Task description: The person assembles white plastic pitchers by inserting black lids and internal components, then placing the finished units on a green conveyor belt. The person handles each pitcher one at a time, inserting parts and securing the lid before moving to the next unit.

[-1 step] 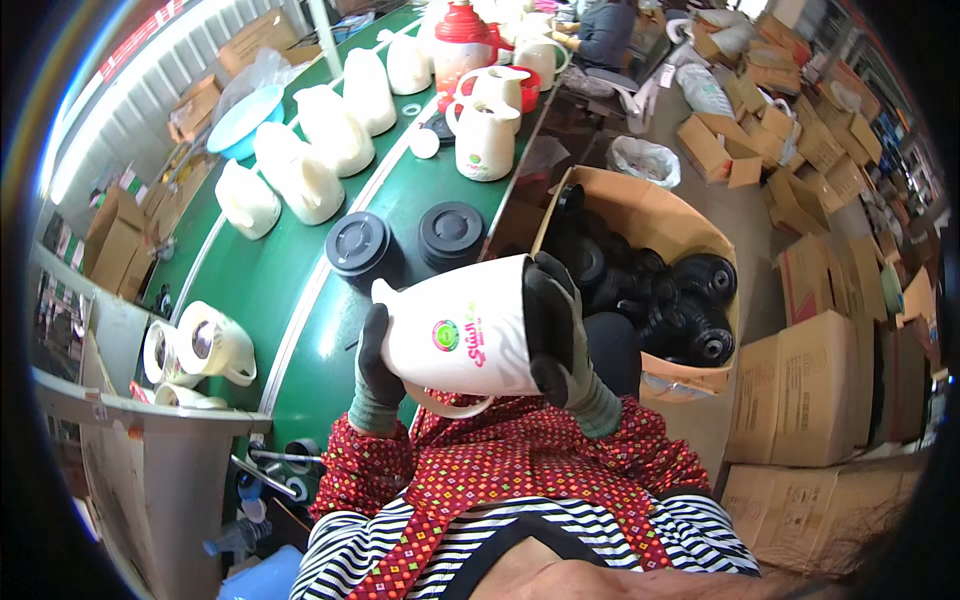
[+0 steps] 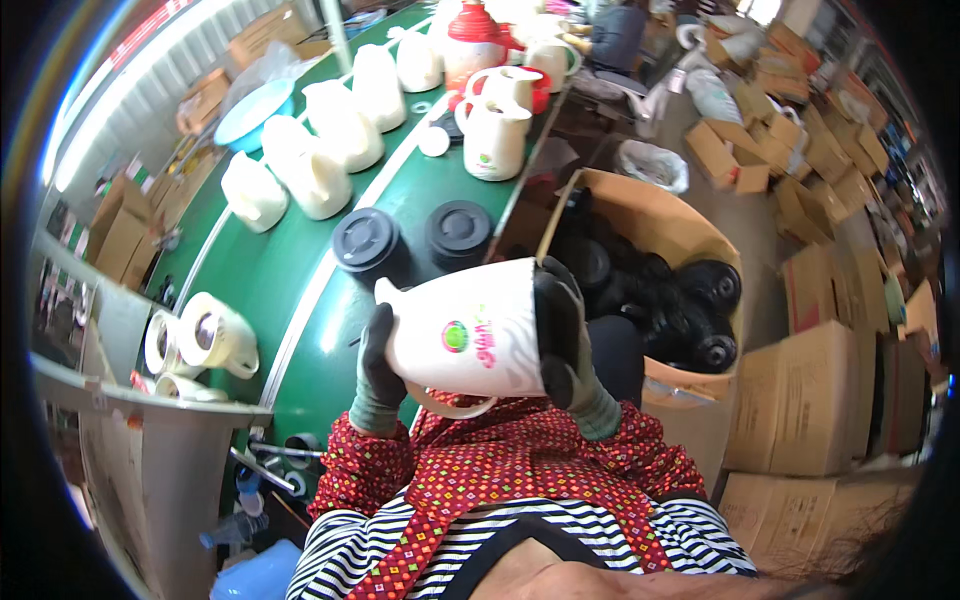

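Cardboard boxes [image 2: 795, 400], blue basin [image 2: 254, 116]

1. Left hand [image 2: 377, 352]: gloved, dark over the palm and fingers; raised before the chest, fingers pointing up the view, palm turned inward, closed in a supporting grip.
2. Right hand [image 2: 570, 345]: gloved alike; palm turned toward the left hand, fingers spread and bent in a grip, reaching slightly higher in the view.
3. Left wrist [image 2: 376, 408]: covered by a grey-green knitted cuff, nearly upright.
4. Right wrist [image 2: 597, 413]: similarly cuffed, slanting inward and up.
5. Left forearm [image 2: 368, 462] and right forearm [image 2: 650, 450]: red patterned sleeves; elbows bent, the hands well apart.
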Motion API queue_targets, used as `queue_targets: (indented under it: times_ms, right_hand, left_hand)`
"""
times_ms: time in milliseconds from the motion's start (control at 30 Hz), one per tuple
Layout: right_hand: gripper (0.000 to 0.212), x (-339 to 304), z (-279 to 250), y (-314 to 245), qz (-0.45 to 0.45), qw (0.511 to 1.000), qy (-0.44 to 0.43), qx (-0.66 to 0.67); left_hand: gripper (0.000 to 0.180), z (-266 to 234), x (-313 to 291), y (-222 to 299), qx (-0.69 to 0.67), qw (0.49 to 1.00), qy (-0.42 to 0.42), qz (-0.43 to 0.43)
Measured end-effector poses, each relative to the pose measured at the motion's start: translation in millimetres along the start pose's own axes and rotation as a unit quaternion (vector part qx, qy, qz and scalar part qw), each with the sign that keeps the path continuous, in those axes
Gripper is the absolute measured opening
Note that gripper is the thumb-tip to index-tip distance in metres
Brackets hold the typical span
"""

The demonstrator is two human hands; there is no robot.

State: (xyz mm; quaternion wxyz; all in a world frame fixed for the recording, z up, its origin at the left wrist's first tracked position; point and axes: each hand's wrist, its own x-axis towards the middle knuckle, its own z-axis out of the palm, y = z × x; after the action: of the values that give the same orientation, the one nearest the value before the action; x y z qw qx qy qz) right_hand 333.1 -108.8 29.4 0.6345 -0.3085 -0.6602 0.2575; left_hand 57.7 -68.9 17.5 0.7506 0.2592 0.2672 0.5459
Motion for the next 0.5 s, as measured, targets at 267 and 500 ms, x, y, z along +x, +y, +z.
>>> queue_targets:
  times_ms: [267,500]
  right_hand:
    - [0.074,-28.8,61.1,35.4,0.242,0.926,-0.026,0.29]
    - [0.057,-33.9,65.0,84.4,0.353,0.913,-0.066,0.192]
  left_hand:
    - [0.104,-15.1,-53.1,53.7,0.329,0.937,0.031,0.109]
    - [0.117,-66.9,13.7,168.1,0.719,0.613,0.211,0.251]
